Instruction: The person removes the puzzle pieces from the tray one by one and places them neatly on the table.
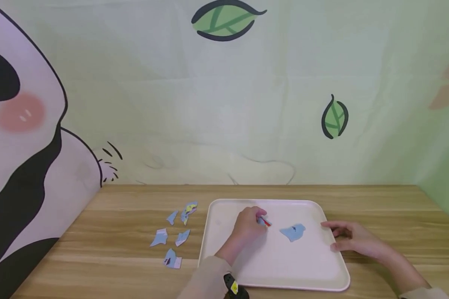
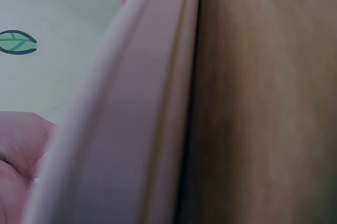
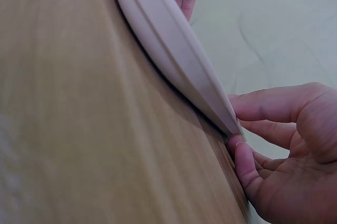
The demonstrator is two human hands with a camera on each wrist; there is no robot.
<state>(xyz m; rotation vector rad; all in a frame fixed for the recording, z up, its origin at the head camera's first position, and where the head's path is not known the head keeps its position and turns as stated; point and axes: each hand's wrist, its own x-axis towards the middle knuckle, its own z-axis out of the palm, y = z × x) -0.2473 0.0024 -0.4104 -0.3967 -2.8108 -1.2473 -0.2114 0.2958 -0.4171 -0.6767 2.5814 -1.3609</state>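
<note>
My left hand (image 1: 247, 226) reaches over the white tray (image 1: 277, 270) and pinches a small blue paper puzzle piece (image 1: 264, 221) with a red stripe; the fingers hide part of it. Right of it on the tray lies a larger blue piece (image 1: 293, 232) with a dark mark. At the tray's right rim, my right hand (image 1: 353, 238) holds the edge, its forefinger and thumb set apart along it. The right wrist view shows these fingers (image 3: 271, 104) and the thumb (image 3: 245, 163) bent at the tray's rim (image 3: 174, 39). In the left wrist view the tray's side wall (image 2: 126, 113) hides the piece.
Left of the tray, several loose blue pieces lie on the wooden table (image 1: 127, 265), among them one with yellow (image 1: 190, 209) and one with a dark mark (image 1: 170, 258). A cloth backdrop (image 1: 172, 104) with a panda and leaves stands behind the table.
</note>
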